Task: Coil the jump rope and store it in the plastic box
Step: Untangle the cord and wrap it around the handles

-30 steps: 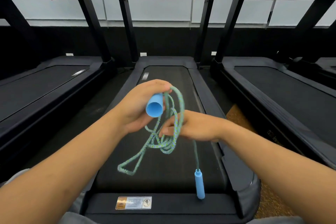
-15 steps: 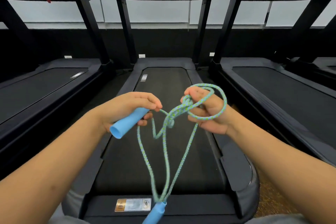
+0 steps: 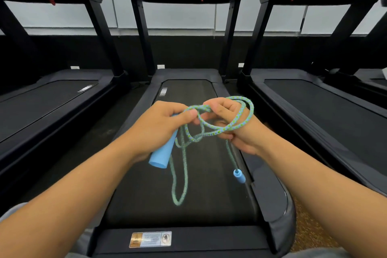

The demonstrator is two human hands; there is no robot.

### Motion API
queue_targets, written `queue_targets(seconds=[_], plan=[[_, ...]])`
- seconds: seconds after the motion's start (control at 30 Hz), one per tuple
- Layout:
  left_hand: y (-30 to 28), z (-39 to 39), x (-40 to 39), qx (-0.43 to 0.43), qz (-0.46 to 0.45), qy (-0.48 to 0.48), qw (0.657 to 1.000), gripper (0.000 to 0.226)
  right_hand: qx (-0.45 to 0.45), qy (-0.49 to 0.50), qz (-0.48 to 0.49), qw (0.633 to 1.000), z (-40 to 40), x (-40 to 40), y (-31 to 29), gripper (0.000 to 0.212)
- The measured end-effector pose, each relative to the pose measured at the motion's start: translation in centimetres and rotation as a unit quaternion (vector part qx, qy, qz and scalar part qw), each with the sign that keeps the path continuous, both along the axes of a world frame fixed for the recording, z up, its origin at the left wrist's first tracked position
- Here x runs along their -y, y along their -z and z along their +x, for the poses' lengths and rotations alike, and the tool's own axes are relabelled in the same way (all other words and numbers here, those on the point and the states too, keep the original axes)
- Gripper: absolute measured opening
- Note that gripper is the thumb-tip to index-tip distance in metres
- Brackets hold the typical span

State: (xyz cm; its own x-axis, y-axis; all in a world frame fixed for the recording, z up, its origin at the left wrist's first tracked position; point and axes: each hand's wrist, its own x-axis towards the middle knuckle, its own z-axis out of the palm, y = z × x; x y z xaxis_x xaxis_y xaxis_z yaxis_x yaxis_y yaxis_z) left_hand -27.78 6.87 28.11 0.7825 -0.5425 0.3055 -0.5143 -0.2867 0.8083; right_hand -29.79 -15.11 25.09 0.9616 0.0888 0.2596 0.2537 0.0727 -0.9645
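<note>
A blue-green braided jump rope (image 3: pixel 230 124) with two light blue handles is held in front of me over a treadmill belt. My left hand (image 3: pixel 162 125) grips one blue handle (image 3: pixel 162 154), which points down toward me, and pinches the rope at its fingertips. My right hand (image 3: pixel 234 125) has loops of the rope wound around its palm and fingers. A long loop (image 3: pixel 180 182) hangs down between the hands. The second handle (image 3: pixel 239 176) dangles below my right hand. No plastic box is in view.
A black treadmill (image 3: pixel 188 239) lies straight ahead with its belt under the hands, and a similar treadmill stands on each side (image 3: pixel 41 107) (image 3: pixel 326 115). Their uprights and consoles rise at the back. Brown speckled floor (image 3: pixel 307 228) shows at the lower right.
The hands have come together, the left fingertips now on the rope at the right hand. The dangling handle has swung from bottom centre to below the right hand.
</note>
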Motion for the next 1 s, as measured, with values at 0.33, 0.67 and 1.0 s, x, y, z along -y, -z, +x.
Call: queue_targets(seconds=[0.33, 0.67, 1.0], plan=[[-1.4, 1.1, -1.0, -0.254, -0.207, 0.007, 0.945, 0.043, -0.105, -0.093, -0.019, 0.990, 0.0, 2.1, 1.0, 0.039], [-1.3, 1.3, -0.6, -0.270, -0.192, -0.005, 0.944, 0.042, 0.103, 0.275, -0.290, 0.911, -1.9, 1.8, -3.1, 0.015], [-0.6, 0.6, 0.8, -0.262, -0.141, -0.013, 0.955, 0.040, 0.081, 0.127, -0.496, 0.855, -2.2, -3.2, -0.6, 0.028]])
